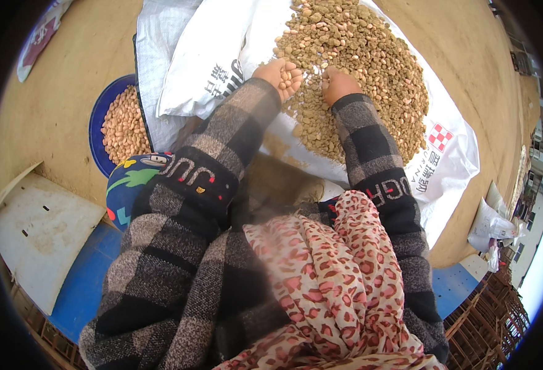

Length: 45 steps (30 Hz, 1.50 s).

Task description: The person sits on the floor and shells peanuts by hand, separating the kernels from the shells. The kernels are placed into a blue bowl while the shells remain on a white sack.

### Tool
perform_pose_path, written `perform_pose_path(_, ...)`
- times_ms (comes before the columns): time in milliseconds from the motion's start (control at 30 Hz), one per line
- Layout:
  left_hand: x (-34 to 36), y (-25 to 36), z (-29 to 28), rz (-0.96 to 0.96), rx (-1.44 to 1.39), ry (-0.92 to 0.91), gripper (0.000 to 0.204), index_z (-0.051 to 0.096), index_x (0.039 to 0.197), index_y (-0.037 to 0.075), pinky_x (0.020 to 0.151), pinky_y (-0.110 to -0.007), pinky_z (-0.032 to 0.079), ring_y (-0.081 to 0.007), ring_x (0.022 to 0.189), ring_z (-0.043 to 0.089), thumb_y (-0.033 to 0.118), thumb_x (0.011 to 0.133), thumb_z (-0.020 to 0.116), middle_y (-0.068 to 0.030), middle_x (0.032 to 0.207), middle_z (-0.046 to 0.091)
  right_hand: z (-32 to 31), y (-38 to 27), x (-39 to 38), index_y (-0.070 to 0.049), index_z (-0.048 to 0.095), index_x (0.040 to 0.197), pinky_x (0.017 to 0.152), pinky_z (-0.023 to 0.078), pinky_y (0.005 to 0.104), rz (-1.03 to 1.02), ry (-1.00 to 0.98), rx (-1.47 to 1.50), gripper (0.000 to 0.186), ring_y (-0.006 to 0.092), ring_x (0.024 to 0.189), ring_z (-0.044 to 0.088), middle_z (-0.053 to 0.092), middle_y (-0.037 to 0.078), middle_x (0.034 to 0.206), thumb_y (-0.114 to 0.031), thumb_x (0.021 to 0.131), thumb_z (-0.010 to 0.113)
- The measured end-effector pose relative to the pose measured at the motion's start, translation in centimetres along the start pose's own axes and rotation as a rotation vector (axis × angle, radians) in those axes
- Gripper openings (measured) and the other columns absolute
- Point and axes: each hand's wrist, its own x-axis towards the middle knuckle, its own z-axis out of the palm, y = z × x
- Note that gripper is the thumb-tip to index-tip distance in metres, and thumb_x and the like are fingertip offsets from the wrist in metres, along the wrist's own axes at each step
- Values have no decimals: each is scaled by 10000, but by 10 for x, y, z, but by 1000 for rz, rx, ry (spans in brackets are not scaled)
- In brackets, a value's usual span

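Looking down from the head camera: both forearms in grey-and-black checked sleeves come up from the lower edge to a heap of unshelled peanuts (358,68) spread on a white woven sack (450,154). The sack lies flat on a tan concrete floor (55,105), and the heap covers its upper middle part.

Left hand (281,75): palm turned up and cupped at the near left edge of the heap, fingers curled narrowly inward around a small clutch of shelled kernels (286,77) resting in the palm. The kernels look lighter and smoother than the pods around them.

Right hand (338,83): back of the hand faces the camera, fingers bent down into the pods just beside the left hand, the two hands near but not touching. The fingertips are buried or turned away, so I cannot tell whether they pinch a pod or only rest on the heap.

Left of the sack, a round blue basin (99,123) sits on the floor, filled with pale pinkish shelled peanuts (123,129); the sack's folded edge overlaps its right side. Just below the basin, a dark blue cushion with a bright cartoon print (126,185) sits against the left sleeve.

Lower centre: a pink leopard-print scarf (333,271) hangs over the person's front. A flat whitish board (40,234) lies at lower left.
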Motion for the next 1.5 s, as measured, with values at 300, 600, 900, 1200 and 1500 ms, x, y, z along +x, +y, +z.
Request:
perform_pose_path(300,6,0,-3,-53,-147,-38,288,506,914,-41,644,-283,556,-184,717,599,214,918,372,-124,836,574,-12,-11,-4,-83,580,994,665,488,338,-97,34,322,239,208,698,602,630,115,795,-235,810,586)
perform_pose_path(600,8,1,1,-23,-70,35,301,521,879,-19,555,-252,547,-156,629,591,222,926,346,-96,752,576,5,-16,-3,-60,608,876,726,480,374,-12,-57,152,156,287,804,602,622,155,809,-125,740,567)
perform_pose_path(900,3,3,9,-97,-236,-55,271,526,859,-20,662,-284,546,-173,681,589,196,916,372,-100,769,580,-16,-26,-5,-55,639,847,676,482,295,-221,33,781,132,162,703,612,649,77,750,-154,764,610)
perform_pose_path(1200,10,0,6,-53,-132,69,292,539,861,-19,704,-306,538,-209,770,604,227,917,394,-125,833,591,-2,-4,18,-52,497,997,732,491,389,-81,86,-84,180,282,887,590,551,147,1015,-142,849,452)
perform_pose_path(1500,5,1,6,-46,-40,15,285,525,899,-37,741,-318,533,-211,785,598,212,918,389,-143,885,582,-17,5,21,-76,608,871,720,481,358,30,79,212,177,240,803,606,625,124,851,-229,796,564)
